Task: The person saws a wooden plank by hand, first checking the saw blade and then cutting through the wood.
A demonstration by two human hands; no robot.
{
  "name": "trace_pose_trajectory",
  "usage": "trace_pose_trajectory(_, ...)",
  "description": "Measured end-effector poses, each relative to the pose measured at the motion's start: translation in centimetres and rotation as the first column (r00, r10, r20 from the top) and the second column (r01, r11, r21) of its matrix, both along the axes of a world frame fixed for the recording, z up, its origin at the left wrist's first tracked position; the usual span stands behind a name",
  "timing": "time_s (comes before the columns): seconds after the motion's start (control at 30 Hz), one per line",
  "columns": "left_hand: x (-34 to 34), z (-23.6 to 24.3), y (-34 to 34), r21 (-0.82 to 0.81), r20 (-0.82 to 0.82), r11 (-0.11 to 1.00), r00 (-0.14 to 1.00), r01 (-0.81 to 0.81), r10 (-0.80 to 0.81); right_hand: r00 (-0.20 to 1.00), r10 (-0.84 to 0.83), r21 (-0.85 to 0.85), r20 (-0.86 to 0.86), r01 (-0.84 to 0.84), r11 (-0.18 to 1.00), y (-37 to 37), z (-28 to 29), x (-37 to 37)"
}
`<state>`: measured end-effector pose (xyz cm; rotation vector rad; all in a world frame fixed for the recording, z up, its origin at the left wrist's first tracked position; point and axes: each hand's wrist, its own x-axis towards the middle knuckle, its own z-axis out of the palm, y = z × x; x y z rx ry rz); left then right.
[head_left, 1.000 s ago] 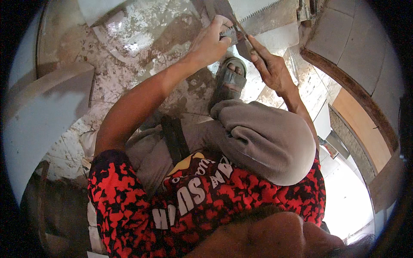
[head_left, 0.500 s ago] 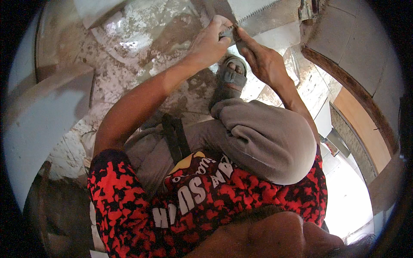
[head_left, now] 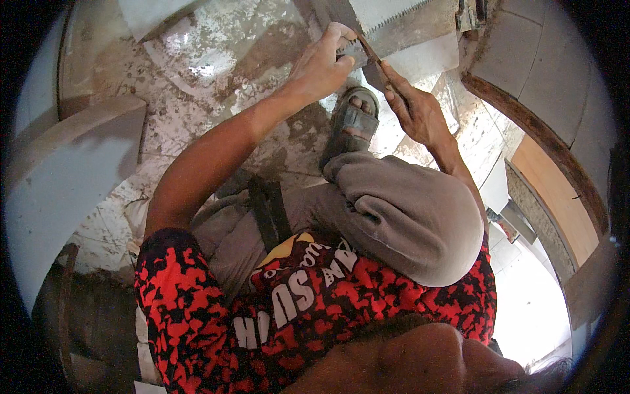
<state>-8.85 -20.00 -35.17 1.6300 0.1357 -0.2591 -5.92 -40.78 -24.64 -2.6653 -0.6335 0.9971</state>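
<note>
A saw blade (head_left: 420,29) with a toothed edge stretches from the top centre to the upper right. My left hand (head_left: 320,64) is closed on the blade's left end, thumb and fingers pinching it near the teeth. In my right hand (head_left: 419,110) is a slim brown file (head_left: 371,51), gripped with the fingers wrapped round its near end. The file's far tip lies across the toothed edge, right beside my left fingertips. My palm hides the file's near end.
Below the blade is my sandalled foot (head_left: 356,118), and my bent knee (head_left: 426,217) rises between my arms. Pale panels stand at the left (head_left: 85,164) and upper right (head_left: 545,72). The tiled floor (head_left: 223,65) is stained.
My right hand has drawn back toward me and to the right, so more of the file shows. My left hand and the saw blade have stayed almost in place.
</note>
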Motion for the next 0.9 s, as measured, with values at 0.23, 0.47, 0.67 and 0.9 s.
trace_pose_trajectory(0.23, -0.1, -0.4, -0.3, 0.032, 0.088, 0.999, 0.996, -0.021, 0.018, 0.987, 0.097, -0.005, 0.126, -0.097, 0.995, 0.5, -0.6, 0.0)
trace_pose_trajectory(0.47, 0.6, 0.7, 0.4, 0.021, -0.007, 1.000, 1.000, 0.016, -0.016, 0.993, -0.117, 0.226, -0.029, 0.121, 0.967, 2.3, -1.0, 2.1)
trace_pose_trajectory(0.67, 0.7, 0.0, 0.6, 0.001, 0.040, 0.997, 0.996, 0.076, -0.076, 0.932, -0.283, 0.295, -0.226, 0.342, 0.892, -0.6, 0.8, 0.9)
trace_pose_trajectory(0.9, 0.5, 0.0, 0.7, -0.039, 0.025, 0.996, 0.996, 0.086, -0.085, 0.952, -0.213, 0.243, -0.221, 0.265, 0.933, -0.7, 0.5, 0.4)
